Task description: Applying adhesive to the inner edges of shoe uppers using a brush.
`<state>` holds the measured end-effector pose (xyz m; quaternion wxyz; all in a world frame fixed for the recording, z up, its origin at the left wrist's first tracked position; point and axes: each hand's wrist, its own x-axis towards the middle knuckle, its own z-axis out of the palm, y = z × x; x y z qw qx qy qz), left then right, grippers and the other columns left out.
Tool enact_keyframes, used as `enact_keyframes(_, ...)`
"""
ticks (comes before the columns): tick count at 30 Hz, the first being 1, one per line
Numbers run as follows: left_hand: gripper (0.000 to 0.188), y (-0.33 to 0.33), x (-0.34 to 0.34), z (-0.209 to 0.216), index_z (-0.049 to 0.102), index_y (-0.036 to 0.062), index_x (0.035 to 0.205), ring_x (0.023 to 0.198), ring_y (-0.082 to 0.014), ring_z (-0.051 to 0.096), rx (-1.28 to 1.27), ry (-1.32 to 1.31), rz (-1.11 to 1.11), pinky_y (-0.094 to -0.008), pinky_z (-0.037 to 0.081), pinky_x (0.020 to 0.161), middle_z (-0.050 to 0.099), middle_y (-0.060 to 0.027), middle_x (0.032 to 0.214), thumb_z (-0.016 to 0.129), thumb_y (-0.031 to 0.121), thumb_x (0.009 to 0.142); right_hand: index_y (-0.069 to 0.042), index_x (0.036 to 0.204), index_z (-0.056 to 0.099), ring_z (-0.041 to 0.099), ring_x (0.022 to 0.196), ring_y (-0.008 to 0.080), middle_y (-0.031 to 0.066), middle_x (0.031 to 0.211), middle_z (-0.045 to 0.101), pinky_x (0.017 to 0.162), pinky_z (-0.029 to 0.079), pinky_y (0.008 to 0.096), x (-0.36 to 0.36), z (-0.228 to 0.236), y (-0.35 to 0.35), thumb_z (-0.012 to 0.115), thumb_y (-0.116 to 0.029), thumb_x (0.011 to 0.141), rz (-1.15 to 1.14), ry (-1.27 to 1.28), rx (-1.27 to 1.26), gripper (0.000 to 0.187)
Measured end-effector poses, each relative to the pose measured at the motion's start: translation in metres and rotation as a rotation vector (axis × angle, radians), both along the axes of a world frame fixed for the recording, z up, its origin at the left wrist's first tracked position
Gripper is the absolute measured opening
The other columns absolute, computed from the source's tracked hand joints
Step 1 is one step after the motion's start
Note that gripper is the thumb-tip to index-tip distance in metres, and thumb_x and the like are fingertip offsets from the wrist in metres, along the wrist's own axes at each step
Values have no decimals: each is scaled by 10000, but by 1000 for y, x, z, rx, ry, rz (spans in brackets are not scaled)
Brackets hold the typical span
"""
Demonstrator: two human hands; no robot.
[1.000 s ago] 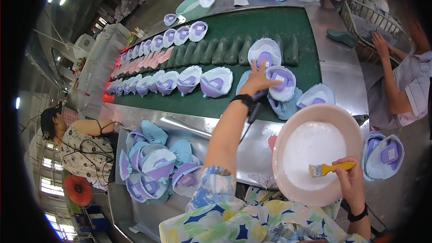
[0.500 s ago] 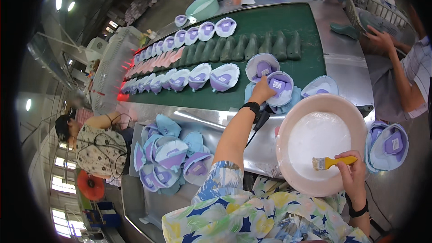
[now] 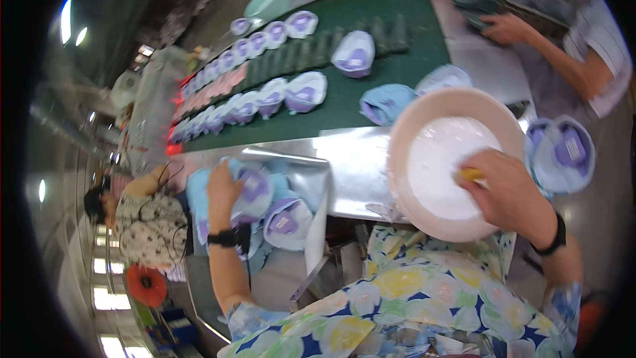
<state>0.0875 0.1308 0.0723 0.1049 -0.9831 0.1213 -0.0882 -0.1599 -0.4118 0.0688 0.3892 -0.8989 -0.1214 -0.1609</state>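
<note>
My left hand (image 3: 222, 189) rests on a heap of pale blue pieces with purple insides (image 3: 278, 219) to my left, its fingers curled on the top piece (image 3: 252, 184). A black watch sits on that wrist. In front of me stands a wide pink bowl (image 3: 404, 126) filled with white paste (image 3: 440, 159). My right hand (image 3: 507, 192) is down inside the bowl, closed around a yellow-handled brush (image 3: 469, 174) whose bristles are hidden in the paste.
A green conveyor belt (image 3: 397, 59) carries rows of the same blue and purple pieces (image 3: 265, 96) beyond a steel table (image 3: 351, 159). More pieces (image 3: 563, 152) lie right of the bowl. Another person's hand (image 3: 510, 26) works at the far right; a seated person (image 3: 146, 219) is lower left.
My left hand has come back from the pieces on the belt to the heap at my left. My right hand has lowered the brush into the paste.
</note>
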Motion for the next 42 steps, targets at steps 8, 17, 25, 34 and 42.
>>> enact_keyframes(8, 571, -13, -1, -88, 542, 34, 1365, 1193, -442, 567, 21, 306, 80, -506, 480, 982, 629, -245, 1259, 691, 286, 875, -23, 928, 616, 611, 690, 269, 101, 768, 620, 663, 508, 395, 40, 98, 143, 660, -190, 775, 553, -478, 20, 230)
enact_keyframes(17, 413, -34, 24, -64, 601, 19, 1309, 1108, -413, 640, -104, 693, 91, -466, 514, 928, 657, -251, 1245, 590, 209, 943, -57, 909, 587, 550, 749, 178, 40, 785, 577, 703, 482, 315, 25, 115, 59, 622, -143, 840, 322, -620, -173, 115)
enact_keyframes(25, 293, -101, 35, -58, 698, 14, 1122, 867, -383, 712, 21, 738, -122, -446, 569, 755, 733, -217, 983, 620, 128, 864, -51, 1010, 626, 575, 752, 195, 70, 873, 637, 655, 497, 311, 34, 86, 20, 659, -147, 815, 175, -667, -544, 220)
enact_keyframes(34, 159, -173, 11, -101, 712, 7, 883, 798, -373, 714, 365, 934, -495, -476, 569, 688, 722, -197, 856, 634, 102, 783, -26, 1105, 665, 625, 762, 246, 136, 958, 679, 601, 518, 351, 17, 111, -4, 673, -117, 914, 250, -1, -570, 212)
enact_keyframes(42, 524, -294, 145, -159, 518, 86, 1373, 1080, -349, 621, -94, -43, -849, -511, 490, 927, 612, -139, 1177, 651, 151, 871, -30, 1027, 595, 615, 820, 365, 148, 922, 639, 777, 464, 431, 2, 30, -25, 717, 40, 747, -78, 281, -166, 313)
